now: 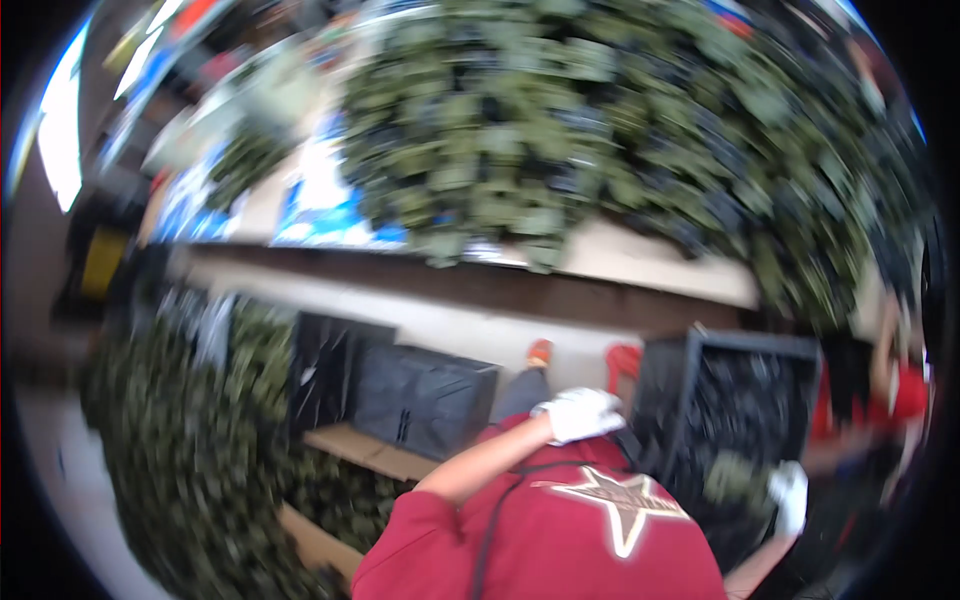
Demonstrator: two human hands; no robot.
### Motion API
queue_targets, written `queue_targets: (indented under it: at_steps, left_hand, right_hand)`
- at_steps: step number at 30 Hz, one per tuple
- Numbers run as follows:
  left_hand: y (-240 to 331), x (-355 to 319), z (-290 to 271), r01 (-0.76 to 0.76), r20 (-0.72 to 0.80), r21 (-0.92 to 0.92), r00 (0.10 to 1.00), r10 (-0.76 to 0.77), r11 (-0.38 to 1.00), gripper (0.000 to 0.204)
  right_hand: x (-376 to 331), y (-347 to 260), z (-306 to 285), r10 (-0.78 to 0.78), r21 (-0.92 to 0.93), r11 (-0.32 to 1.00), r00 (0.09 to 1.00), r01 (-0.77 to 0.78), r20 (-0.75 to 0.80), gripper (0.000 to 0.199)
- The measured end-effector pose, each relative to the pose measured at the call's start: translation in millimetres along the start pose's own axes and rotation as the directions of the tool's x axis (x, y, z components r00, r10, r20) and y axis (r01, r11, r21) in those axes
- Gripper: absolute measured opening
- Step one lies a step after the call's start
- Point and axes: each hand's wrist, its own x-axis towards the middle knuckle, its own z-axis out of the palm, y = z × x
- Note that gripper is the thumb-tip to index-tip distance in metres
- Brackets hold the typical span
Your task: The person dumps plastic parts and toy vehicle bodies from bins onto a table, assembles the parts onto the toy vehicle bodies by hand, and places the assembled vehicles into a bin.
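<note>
Fingers of the white-gloved right hand (789, 497) are seemingly holding a dull-green leafy piece (733, 478) by a black plastic crate (760, 343), handling likely calling for steadiness, the white-gloved left hand (582, 415) curling, its hold unclear.

- white-gloved left hand (582, 415) sat over the maroon shirt (570, 525)
- right hand (789, 498) was by a blurry olive-green piece (733, 478), near a black crate (757, 345)
- tons more green pieces (480, 130) covered the table (660, 262)
</note>
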Motion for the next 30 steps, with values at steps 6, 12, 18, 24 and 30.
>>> queue_targets:
  at_steps: [6, 12, 18, 24, 30]
  left_hand:
    - [10.5, 34.6, 17.4, -0.15, 0.177, 0.023, 0.974, 0.144, 0.988, 0.041]
    - [45.0, 63.5, 38.9, -0.166, 0.399, -0.069, 0.899, 0.179, 0.984, 0.047]
    - [58.1, 72.6, 70.5, -0.057, 0.162, -0.754, 0.949, 0.269, 0.655, 0.081]
    - [77.3, 67.5, 47.7, -0.03, -0.066, -0.932, 0.994, -0.086, 0.361, 0.075]
    - [51.2, 68.8, 4.3, -0.293, -0.294, -0.852, 0.953, 0.066, 0.434, 0.116]
  right_hand:
    - [-38.9, 2.0, 70.9, 0.421, 0.758, 0.633, 0.751, 0.159, -0.509, 0.033]
    - [-38.2, -19.1, 164.5, 0.53, 0.906, 0.112, 0.747, 0.407, -0.401, 0.014]
    - [-45.7, -64.7, 235.6, 0.599, 0.906, -0.072, 0.744, 0.416, -0.294, 0.012]
    - [-25.2, -102.8, 279.1, 0.012, 0.357, 0.886, 0.755, 0.296, -0.655, 0.045]
    - [9.0, -105.0, 249.9, 0.133, 0.71, 0.632, 0.858, 0.312, -0.496, 0.032]
